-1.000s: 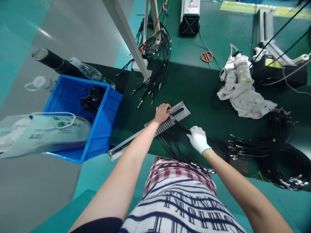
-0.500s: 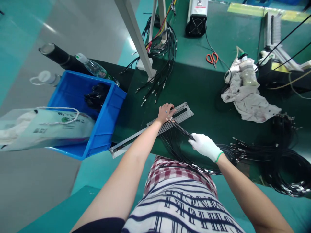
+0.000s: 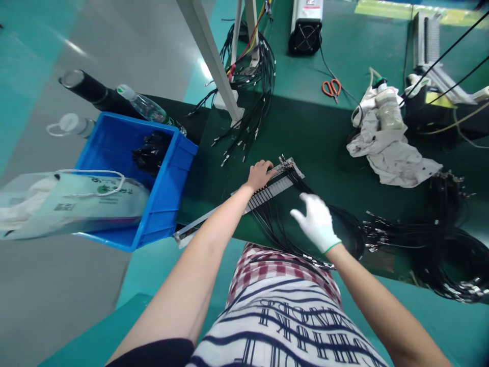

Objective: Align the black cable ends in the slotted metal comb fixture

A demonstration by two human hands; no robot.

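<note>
My bare left hand (image 3: pixel 260 174) rests on a slotted metal rail (image 3: pixel 280 187), its fingers bent and thumb apart; nothing shows in its grasp, though its underside is hidden. Thin black cables (image 3: pixel 267 219) run from the rail's slots toward the table edge. A bundle of black cables (image 3: pixel 296 178) lies across the rail's far right end, metal tips pointing away from me. My right hand (image 3: pixel 316 219), in a white glove, hovers just below that bundle. Its thumb and fingers are spread, with no cable between them.
Left of the table stands a blue crate (image 3: pixel 179 153) with bags. Cable coils (image 3: pixel 458 244) lie at the right. Farther back are orange-handled scissors (image 3: pixel 331 88), a white cloth (image 3: pixel 393 160) with a bottle (image 3: pixel 389 109), and a metal post (image 3: pixel 214 56) with cables around its foot.
My right hand has let go of the cable bundle and opened. The bundle has moved from beside my left hand to the rail's far right end. The left hand stays almost in place.
</note>
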